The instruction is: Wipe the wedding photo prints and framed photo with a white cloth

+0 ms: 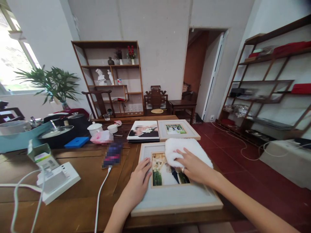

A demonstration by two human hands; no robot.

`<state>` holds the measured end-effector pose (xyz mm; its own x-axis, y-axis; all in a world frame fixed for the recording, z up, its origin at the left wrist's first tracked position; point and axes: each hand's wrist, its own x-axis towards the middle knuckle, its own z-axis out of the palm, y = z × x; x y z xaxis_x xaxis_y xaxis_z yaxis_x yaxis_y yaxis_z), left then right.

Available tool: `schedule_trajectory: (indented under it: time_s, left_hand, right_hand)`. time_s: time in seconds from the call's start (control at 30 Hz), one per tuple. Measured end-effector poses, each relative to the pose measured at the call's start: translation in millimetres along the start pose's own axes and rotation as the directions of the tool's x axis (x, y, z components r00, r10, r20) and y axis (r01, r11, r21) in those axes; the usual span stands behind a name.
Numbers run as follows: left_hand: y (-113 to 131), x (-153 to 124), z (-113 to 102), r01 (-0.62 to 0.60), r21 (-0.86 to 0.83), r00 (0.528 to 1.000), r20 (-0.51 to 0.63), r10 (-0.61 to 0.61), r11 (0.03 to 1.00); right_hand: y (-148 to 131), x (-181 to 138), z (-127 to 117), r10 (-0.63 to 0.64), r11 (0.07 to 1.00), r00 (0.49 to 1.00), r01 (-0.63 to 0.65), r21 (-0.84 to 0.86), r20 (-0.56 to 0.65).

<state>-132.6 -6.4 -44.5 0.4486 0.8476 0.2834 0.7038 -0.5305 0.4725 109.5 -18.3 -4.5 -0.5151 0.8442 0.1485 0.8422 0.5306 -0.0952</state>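
Note:
A picture frame (150, 200) with a light wood edge and a wide pale mat lies flat on the wooden table in front of me. At its centre is a photo (157, 177), partly covered. My left hand (139, 178) rests on the left side of the frame, fingers stretched along the mat. On the upper right of the frame, my right hand (193, 165) holds a fluffy white cloth (190, 147) against the surface. The cloth hides that corner of the frame and overhangs its right edge.
Behind lie a second framed photo (191, 127) and a photo panel (132, 134) on a dark stack. To the left are a phone (113, 155) on a white cable, a power strip (73, 176), a small box (40, 153), a blue box (77, 142) and dark pots (79, 119).

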Motion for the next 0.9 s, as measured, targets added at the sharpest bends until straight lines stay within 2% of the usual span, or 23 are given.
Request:
schedule_trajectory:
  time_s: [0.1,0.2,0.27,0.33,0.4,0.5,0.67,0.77,0.9]
  left_hand:
    - [-0.7,0.2,2.1,0.002,0.004,1.0,-0.008,-0.002,1.0]
    - [-1.7,0.0,3.5,-0.005,0.001,1.0,-0.023,0.005,1.0]
    - [-1.9,0.0,3.5,-0.009,0.003,1.0,-0.022,0.009,1.0]
    - [-1.5,0.0,2.6,-0.012,0.008,1.0,-0.012,0.012,1.0]
    - [-0.5,0.2,0.9,-0.01,0.011,1.0,0.004,0.01,1.0]
    - [1.3,0.3,-2.5,-0.008,0.007,0.999,0.035,0.008,1.0]
    - [3.6,-0.5,-8.0,0.005,-0.016,0.997,0.072,-0.004,1.0]
    - [4.0,-1.1,-9.0,0.011,-0.031,0.998,0.065,-0.009,0.999]
    - [3.9,-1.3,-6.9,0.009,-0.039,1.0,0.03,-0.008,0.999]
  right_hand:
    - [-28.9,-28.9,-16.4,-0.011,0.997,0.997,0.005,0.077,0.076]
    - [-59.2,-51.4,-35.5,0.009,0.99,0.979,-0.037,0.134,0.206]
    - [-74.2,-58.8,-42.1,0.009,0.986,0.956,-0.057,0.156,0.294]
    - [-80.5,-60.1,-40.4,0.007,0.982,0.948,-0.066,0.175,0.32]
    - [-76.2,-56.3,-30.8,0.006,0.98,0.969,-0.055,0.19,0.247]
    - [-53.7,-42.8,-10.2,0.008,0.988,0.998,-0.017,0.151,0.059]
    - [-3.8,-3.1,7.0,0.014,1.0,0.993,-0.011,0.026,-0.114]
    - [16.3,21.0,6.8,0.055,0.998,0.989,-0.06,-0.034,-0.139]
    - [14.7,28.2,4.6,0.01,0.999,1.0,-0.011,-0.031,-0.029]
